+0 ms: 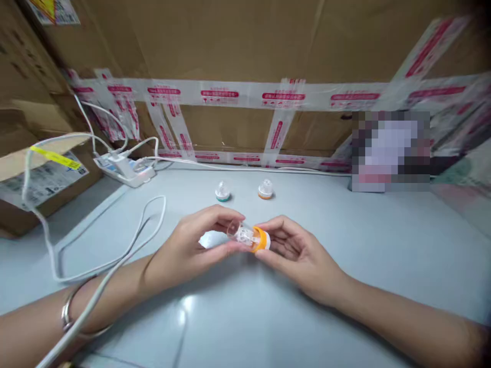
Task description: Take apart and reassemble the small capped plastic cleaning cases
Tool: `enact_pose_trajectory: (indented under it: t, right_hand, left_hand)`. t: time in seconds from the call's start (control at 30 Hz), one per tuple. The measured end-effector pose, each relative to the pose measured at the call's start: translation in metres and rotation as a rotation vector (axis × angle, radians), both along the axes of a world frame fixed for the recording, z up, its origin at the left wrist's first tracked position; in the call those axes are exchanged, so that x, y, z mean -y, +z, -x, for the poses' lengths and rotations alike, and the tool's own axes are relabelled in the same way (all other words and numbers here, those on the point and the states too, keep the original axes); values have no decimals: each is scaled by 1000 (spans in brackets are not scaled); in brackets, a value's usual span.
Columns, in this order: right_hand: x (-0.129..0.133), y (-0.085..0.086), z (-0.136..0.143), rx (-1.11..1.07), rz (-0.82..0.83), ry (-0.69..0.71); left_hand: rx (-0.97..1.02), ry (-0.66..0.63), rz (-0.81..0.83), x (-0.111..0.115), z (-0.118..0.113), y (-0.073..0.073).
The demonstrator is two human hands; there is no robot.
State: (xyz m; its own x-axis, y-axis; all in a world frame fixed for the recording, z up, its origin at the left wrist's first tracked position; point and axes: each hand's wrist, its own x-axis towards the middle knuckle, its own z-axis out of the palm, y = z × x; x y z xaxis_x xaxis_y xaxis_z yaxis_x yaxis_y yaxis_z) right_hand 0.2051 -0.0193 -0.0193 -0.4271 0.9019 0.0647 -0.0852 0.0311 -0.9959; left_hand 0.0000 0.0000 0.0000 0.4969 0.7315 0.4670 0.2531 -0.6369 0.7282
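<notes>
Between my two hands lies a small clear plastic capsule (244,235) with an orange ring and a white end, tilted on its side. White lattice-like parts show through its clear wall; its exact kind I cannot make out. My left hand (207,236) pinches the clear end between thumb and fingers. At the orange ring, the thumb and fingertips of my right hand (297,253) grip the other end. Farther back on the table stand two small clear-domed pieces, a teal-based one (222,191) and an orange-based one (265,189).
A white power strip (132,171) with plugs sits at the back left. Its white cable (132,250) loops across the table and over my left forearm. Taped cardboard (238,128) walls the back, and a carton (42,179) stands left. A pixelated object (391,153) is at back right.
</notes>
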Motion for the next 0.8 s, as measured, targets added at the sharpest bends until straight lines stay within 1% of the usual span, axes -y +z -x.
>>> enact_pose_trajectory:
  t: [0.13,0.23,0.37,0.47,0.53,0.6,0.67,0.73,0.8]
  right_hand:
    - [-2,-2,0,-29,-27,20]
    - [-2,-3,-1,-46,-19,3]
    - [-2,-3,-1,-71,59,19]
    - [-2,-2,-1,-76,101,29]
    - [-3,0,-1,-84,108,49]
    - [-4,1,0,-112,106,91]
    - [-5,3,2,-158,111,143]
    - [-6,4,3,-200,136,179]
    - [-6,5,4,-234,172,190]
  left_hand:
    - [0,10,39,4,0,-3]
    - [-15,24,30,7,1,-5]
    - [-48,-2,-71,6,1,-5]
    - [-54,-40,-162,4,2,-2]
    - [-48,-61,-184,4,2,1]
    - [-36,-72,-155,4,2,2]
    - [-1,-72,-76,3,2,1]
    - [40,-67,7,2,0,-2]
    - [63,-74,53,0,-2,-5]
